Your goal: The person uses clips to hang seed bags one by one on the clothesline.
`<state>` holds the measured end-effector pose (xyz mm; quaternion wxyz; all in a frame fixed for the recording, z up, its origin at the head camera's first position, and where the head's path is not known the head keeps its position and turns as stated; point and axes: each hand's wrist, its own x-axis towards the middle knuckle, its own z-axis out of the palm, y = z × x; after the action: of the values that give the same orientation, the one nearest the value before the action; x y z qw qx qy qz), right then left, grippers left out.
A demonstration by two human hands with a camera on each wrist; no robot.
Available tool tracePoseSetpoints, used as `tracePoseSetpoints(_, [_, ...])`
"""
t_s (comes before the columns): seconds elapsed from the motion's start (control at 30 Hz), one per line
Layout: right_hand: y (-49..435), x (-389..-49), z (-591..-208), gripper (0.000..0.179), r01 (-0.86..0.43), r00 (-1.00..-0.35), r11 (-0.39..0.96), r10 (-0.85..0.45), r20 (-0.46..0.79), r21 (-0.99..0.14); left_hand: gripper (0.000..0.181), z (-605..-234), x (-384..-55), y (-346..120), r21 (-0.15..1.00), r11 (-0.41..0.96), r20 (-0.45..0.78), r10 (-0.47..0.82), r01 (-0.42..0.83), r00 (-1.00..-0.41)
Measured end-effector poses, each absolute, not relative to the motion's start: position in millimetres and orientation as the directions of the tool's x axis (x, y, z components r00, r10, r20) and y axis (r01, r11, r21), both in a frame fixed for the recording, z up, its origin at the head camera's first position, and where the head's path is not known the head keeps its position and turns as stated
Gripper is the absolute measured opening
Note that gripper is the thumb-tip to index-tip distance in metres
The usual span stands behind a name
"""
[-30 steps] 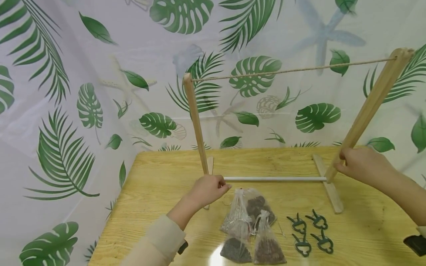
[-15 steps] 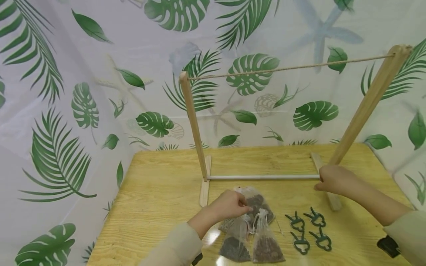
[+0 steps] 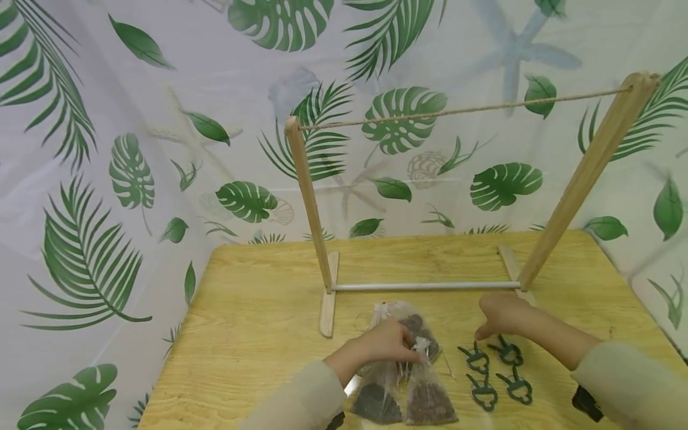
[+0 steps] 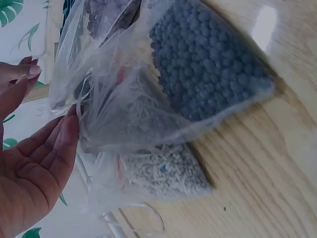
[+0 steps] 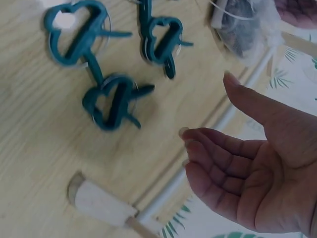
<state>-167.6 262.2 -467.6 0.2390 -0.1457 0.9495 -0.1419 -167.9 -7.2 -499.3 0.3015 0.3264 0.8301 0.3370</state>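
Sheer drawstring pouches stand and lie together on the table's near middle. One holds dark grey beads, another reddish-brown pieces, and a third pale granules. My left hand is over the pouches; in the left wrist view its loosely bent fingers are at the sheer cloth, with nothing gripped. To the right lie several dark green cloud-shaped clips with prongs. Just behind them hovers my right hand, its relaxed fingers and spread thumb holding nothing in the right wrist view.
Behind the pouches stands a wooden frame with a left post, a right post, a white bottom rod and a twine line on top. A leaf-printed sheet hangs behind the wooden table.
Both hands have left the frame and come nearer. The left moved right and down to the pouches; the right moved from the right post, left and down towards the clips.
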Motion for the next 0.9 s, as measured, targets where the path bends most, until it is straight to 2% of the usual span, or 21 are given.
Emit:
tracePoseSetpoints(0.13, [253,-164,-479,0.037,-0.118,-0.810,0.900,-0.331,-0.483,-0.420,0.049,-502,-167,0,0.738,0.577,-0.278,0.732,0.350,-0.622])
tracePoseSetpoints(0.27, [242,-164,-486,0.037,-0.080,-0.792,0.895,-0.325,-0.517,-0.439,0.052,-505,-166,5,0.720,0.616,-0.311,0.698,0.320,-0.644])
tracePoseSetpoints(0.5, [230,-167,-494,0.042,-0.107,-0.776,0.956,-0.251,-0.578,-0.272,0.051,-511,-165,13,0.752,0.617,-0.364,0.680,0.230,-0.636])
tracePoseSetpoints(0.63, [225,-175,-500,0.046,-0.118,-0.759,0.973,-0.217,-0.614,-0.198,0.046,-511,-165,16,0.748,0.624,-0.385,0.684,0.224,-0.620])
tracePoseSetpoints(0.9, [217,-181,-507,0.046,-0.174,-0.750,0.972,-0.236,-0.618,-0.160,0.047,-509,-161,25,0.692,0.670,-0.399,0.664,0.267,-0.633])
